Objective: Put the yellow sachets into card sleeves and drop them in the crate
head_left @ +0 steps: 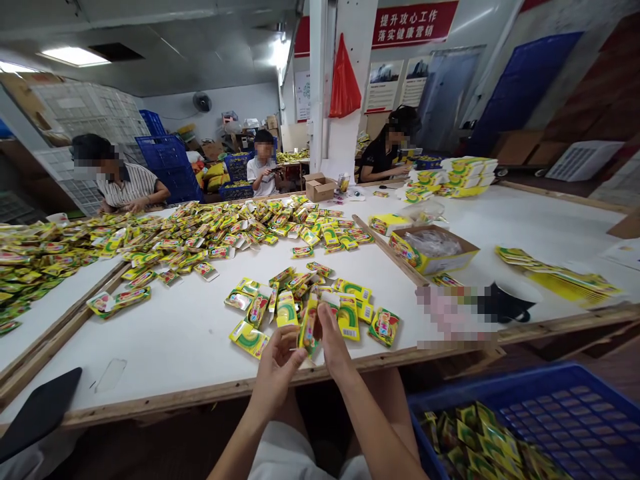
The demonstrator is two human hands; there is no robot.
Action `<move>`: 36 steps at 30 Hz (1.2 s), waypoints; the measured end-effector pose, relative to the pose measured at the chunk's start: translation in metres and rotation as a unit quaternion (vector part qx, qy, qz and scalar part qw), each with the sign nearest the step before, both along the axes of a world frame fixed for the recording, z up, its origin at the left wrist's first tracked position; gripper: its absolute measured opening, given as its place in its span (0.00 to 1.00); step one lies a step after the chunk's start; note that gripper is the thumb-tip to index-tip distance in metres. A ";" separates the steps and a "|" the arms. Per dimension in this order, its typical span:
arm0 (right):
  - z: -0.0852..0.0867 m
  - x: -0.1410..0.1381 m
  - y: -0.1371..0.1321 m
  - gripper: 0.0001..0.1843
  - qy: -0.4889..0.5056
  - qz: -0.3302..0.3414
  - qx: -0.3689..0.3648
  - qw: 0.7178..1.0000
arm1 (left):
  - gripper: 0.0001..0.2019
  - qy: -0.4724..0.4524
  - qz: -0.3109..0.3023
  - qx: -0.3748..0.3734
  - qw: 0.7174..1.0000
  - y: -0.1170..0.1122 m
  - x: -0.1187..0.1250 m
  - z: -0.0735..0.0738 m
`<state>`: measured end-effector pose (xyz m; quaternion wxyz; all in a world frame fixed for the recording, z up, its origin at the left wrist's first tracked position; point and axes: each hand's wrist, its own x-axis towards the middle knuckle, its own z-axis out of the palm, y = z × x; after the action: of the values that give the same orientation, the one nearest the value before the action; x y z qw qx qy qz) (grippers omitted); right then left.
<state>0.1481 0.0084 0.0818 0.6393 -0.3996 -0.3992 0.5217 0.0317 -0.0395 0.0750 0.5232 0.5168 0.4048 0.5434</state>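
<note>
Near the table's front edge, my left hand [279, 357] holds a small yellow-and-green printed carton [307, 328] between thumb and fingers. My right hand [333, 341] presses against the carton's other side, fingers pointing up and partly hiding it. The carton stands roughly upright between both hands. Right behind it lies a loose group of similar cartons, among them one with a red and green picture [385, 327] to the right and one lying flat [249, 339] to the left. Whether the held carton's end flaps are closed, I cannot tell.
A big heap of cartons [220, 230] spreads across the white table [180, 353]. Wooden strips [390, 250] divide it. At right are an open display box [440, 257] with plastic bags, flat yellow card sheets [560, 273] and a black cup [505, 303]. A blue crate [530, 380] stands below. Three people sit beyond.
</note>
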 end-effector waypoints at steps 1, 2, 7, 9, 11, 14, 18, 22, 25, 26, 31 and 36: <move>0.003 0.002 0.001 0.21 0.015 0.005 -0.002 1.000 | 0.19 -0.033 -0.021 -0.021 0.999 0.001 -0.001 -0.001; 0.007 0.003 0.002 0.22 0.040 0.010 -0.009 0.999 | 0.19 -0.061 -0.038 -0.041 0.997 0.001 -0.001 -0.002; 0.009 0.000 0.008 0.23 0.121 -0.028 -0.037 0.992 | 0.21 -0.082 -0.042 -0.064 0.994 -0.003 0.004 -0.007; 0.005 -0.002 0.009 0.22 0.121 -0.064 -0.045 0.989 | 0.21 -0.064 -0.005 -0.063 0.996 -0.006 0.006 -0.007; 0.001 -0.004 0.009 0.23 0.085 -0.106 -0.034 0.990 | 0.21 -0.062 0.045 -0.082 0.994 -0.008 0.007 -0.007; -0.004 -0.008 0.003 0.21 -0.009 -0.139 0.001 0.990 | 0.24 -0.064 0.102 -0.097 0.988 -0.009 0.008 -0.010; -0.008 -0.016 -0.005 0.19 -0.067 -0.106 0.029 0.992 | 0.24 -0.052 0.124 -0.076 0.988 -0.007 0.008 -0.015; -0.010 -0.019 -0.008 0.17 -0.071 -0.085 0.067 0.992 | 0.24 -0.071 0.113 -0.086 0.987 -0.002 0.003 -0.025; -0.015 -0.016 -0.011 0.20 -0.058 -0.061 0.104 0.991 | 0.23 -0.106 0.116 -0.105 0.982 0.001 -0.003 -0.036; -0.019 -0.014 -0.013 0.20 -0.057 -0.045 0.108 0.991 | 0.23 -0.117 0.121 -0.109 0.980 0.002 -0.006 -0.040; -0.041 -0.006 -0.017 0.14 -0.087 0.009 0.074 0.993 | 0.20 -0.078 0.105 -0.095 0.987 0.005 -0.018 -0.056; -0.057 -0.004 -0.011 0.14 -0.138 0.027 0.083 0.987 | 0.22 0.055 0.086 -0.024 0.994 0.010 -0.032 -0.054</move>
<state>0.1436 -0.0030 0.0246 0.5948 -0.4025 -0.5362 0.4435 0.0001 -0.0294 0.0205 0.4637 0.4961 0.4891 0.5474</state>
